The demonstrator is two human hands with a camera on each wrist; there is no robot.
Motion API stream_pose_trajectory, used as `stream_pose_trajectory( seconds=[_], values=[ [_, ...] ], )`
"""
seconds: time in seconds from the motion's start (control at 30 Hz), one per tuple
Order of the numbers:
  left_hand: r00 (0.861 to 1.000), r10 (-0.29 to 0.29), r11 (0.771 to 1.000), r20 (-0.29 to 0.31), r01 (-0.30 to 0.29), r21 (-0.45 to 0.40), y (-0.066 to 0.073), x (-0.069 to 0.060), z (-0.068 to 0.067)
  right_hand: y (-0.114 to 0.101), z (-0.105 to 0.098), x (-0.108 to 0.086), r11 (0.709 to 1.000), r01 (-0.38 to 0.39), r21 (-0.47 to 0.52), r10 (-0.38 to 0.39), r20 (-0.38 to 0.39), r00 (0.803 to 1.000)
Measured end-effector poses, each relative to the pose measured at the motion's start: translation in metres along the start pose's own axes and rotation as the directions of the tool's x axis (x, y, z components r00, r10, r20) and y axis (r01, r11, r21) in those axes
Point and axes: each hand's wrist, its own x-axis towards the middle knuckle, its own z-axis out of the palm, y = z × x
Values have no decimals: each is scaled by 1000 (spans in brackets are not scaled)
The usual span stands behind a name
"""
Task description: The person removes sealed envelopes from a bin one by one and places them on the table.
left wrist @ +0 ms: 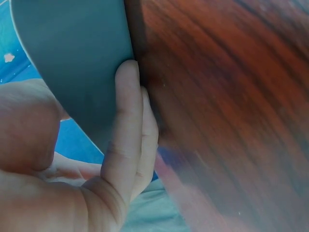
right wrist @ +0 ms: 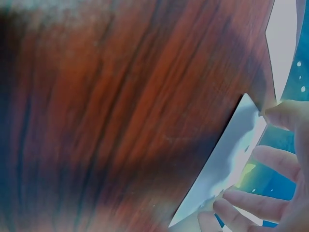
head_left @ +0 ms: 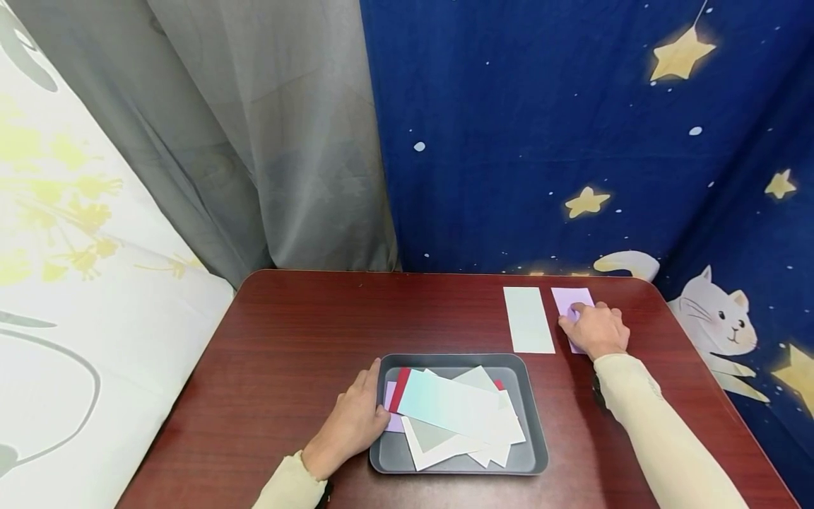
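My left hand (head_left: 359,410) grips the left wall of a dark grey tray (head_left: 537,445), thumb at the rim and fingers along the outside. The left wrist view shows those fingers (left wrist: 126,116) flat against the outer wall of the tray (left wrist: 77,53). In the tray lies a loose pile of paper cards: a light blue one with a red end (head_left: 445,403) on top, white and grey ones under it, and a purple one (head_left: 394,423) at the left. My right hand (head_left: 600,329) touches a purple card (head_left: 568,297) on the table with spread, slightly bent fingers (right wrist: 258,203).
A pale greenish-white card (head_left: 529,322) lies flat just left of the purple card, near the back edge. The dark red wooden table (head_left: 305,332) ends at grey and blue star-patterned curtains (head_left: 483,141). White patterned fabric (head_left: 95,318) hangs at the left.
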Motion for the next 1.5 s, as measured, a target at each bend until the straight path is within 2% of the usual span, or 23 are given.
stream_pose_trajectory(
  seconds=[0.27, 0.37, 0.47, 0.67, 0.8, 1.03, 1.2, 1.4, 1.5],
  values=[
    [1000, -9, 1000, 2, 9, 1, 0, -1, -1, -18, -3, -10, 996, 94, -11, -94, -51, 994],
    [1000, -10, 1000, 2, 10, 0, 0, -1, -1, -28, -3, -16, 988, 153, -25, -155, -92, 984],
    [1000, -7, 1000, 0, 7, 1, 0, -1, -1, -41, -2, -24, 973, 226, -46, -231, -147, 962],
    [1000, -9, 1000, -2, 9, -4, 0, -1, -1, -70, -2, -42, 924, 373, -78, -381, -232, 895],
    [1000, -15, 1000, 2, 15, -9, 0, -1, -1, -91, -2, -57, 887, 452, -92, -460, -252, 852],
    [1000, -6, 1000, -3, 6, -6, 0, -1, 0, -125, 3, -87, 807, 578, -126, -588, -273, 761],
    [1000, -1, 1000, -4, 1, -7, 1, -1, 0, -143, 8, -108, 751, 644, -147, -657, -257, 708],
    [1000, -1, 1000, -4, 1, -3, 2, -1, 0, -160, 16, -130, 665, 730, -160, -745, -207, 634],
    [1000, -4, 1000, -2, 4, -2, 2, -1, 0, -166, 19, -138, 629, 766, -130, -777, -145, 613]
  ],
)
